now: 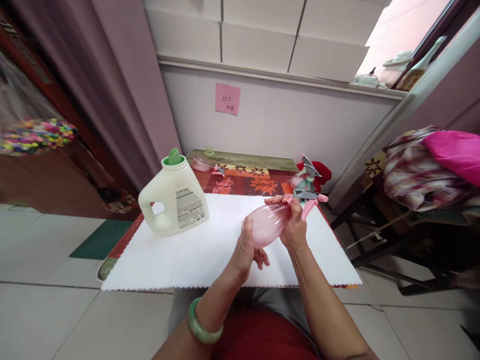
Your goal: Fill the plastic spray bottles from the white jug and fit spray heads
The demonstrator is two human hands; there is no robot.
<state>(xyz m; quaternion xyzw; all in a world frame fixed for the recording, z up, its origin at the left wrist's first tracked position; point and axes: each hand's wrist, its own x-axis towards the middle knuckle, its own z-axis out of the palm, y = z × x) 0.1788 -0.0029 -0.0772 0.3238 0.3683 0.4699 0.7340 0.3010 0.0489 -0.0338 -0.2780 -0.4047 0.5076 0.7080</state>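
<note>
Both my hands hold a pink translucent spray bottle [267, 222] tilted on its side above a white mat [187, 255]. My left hand [248, 246], with a green bangle on the wrist, cups the bottle's base from below. My right hand [293, 226] grips the neck, just under the grey and pink trigger head [308, 192]. To the left, a cream detergent jug [173, 196] with a green spout stands on the mat, apart from both hands.
The mat covers a small low table [243, 175] with a red patterned top against the wall. A pink lid and a small green cap [204, 160] lie at its back edge. A chair piled with clothes [431, 170] stands at the right. The tiled floor surrounds the table.
</note>
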